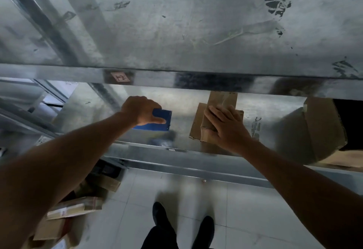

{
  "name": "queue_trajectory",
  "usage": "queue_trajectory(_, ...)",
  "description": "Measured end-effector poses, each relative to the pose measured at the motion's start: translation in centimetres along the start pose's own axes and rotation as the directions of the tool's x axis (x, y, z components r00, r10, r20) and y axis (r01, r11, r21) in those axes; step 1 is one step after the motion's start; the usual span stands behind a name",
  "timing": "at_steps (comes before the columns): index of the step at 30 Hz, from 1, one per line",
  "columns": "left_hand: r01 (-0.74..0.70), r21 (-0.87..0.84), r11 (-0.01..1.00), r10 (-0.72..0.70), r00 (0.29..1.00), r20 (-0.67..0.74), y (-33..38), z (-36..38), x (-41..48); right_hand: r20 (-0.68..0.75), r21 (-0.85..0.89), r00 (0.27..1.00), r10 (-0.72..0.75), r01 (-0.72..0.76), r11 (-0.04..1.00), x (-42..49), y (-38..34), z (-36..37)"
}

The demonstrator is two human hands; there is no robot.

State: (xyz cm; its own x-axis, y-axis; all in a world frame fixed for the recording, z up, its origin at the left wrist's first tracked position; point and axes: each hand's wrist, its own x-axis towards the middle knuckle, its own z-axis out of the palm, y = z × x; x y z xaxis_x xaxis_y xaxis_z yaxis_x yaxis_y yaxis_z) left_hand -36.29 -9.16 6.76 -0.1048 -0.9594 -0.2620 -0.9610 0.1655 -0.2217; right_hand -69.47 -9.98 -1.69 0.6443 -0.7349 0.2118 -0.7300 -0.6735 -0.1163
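My left hand (140, 110) grips a small blue box (160, 120) by its left end, thumb on its top face, on the lower metal shelf (102, 123). To the right, my right hand (227, 127) lies flat with straight fingers on a small brown cardboard box (223, 101), which sits on top of a flatter cardboard box (197, 123) on the same shelf. The two hands are about a hand's width apart.
An upper metal shelf (196, 28) juts out above the hands, with a small label (120, 77) on its front edge. A large cardboard box (318, 126) stands at the right of the lower shelf. Several cardboard boxes (74, 207) lie on the tiled floor at lower left. My feet (182, 223) stand below.
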Motion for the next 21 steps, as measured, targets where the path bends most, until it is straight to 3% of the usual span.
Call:
queue_trajectory(5, -0.008, -0.092, 0.996, -0.007, 0.986, -0.165, 4.1, -1.0, -0.4, 0.055, 0.019, 0.975, 0.213, -0.215, 0.977, 1.0, -2.7, -0.2)
queue_trajectory(9, -0.017, -0.165, 0.986, -0.031, 0.958, -0.284, 6.6, -0.7, -0.3, 0.004, -0.15, 0.98, 0.2, -0.197, 0.969, 0.9, -3.0, 0.2)
queue_trajectory(14, 0.006, -0.23, 0.973, -0.071, 0.959, -0.276, 7.5, 0.2, -0.8, 0.004, -0.18, 0.98, 0.2, -0.196, 0.964, 0.9, -3.0, -0.1)
queue_trajectory(17, 0.041, -0.298, 0.954, -0.128, 0.952, -0.28, 7.2, 0.3, -1.2, -0.046, -0.103, 0.997, 0.061, -0.065, 0.993, 0.5, -2.5, -0.4)
queue_trajectory(19, 0.061, -0.322, 0.945, -0.154, 0.95, -0.272, 6.9, 0.0, -1.5, 0.012, -0.015, 0.991, -0.136, 0.136, 0.991, 0.1, -1.4, -1.2)
queue_trajectory(21, 0.066, -0.312, 0.948, -0.156, 0.95, -0.271, 6.5, -0.3, -1.8, 0.124, 0.088, 0.979, -0.161, 0.151, 0.985, -0.2, -0.3, -2.3)
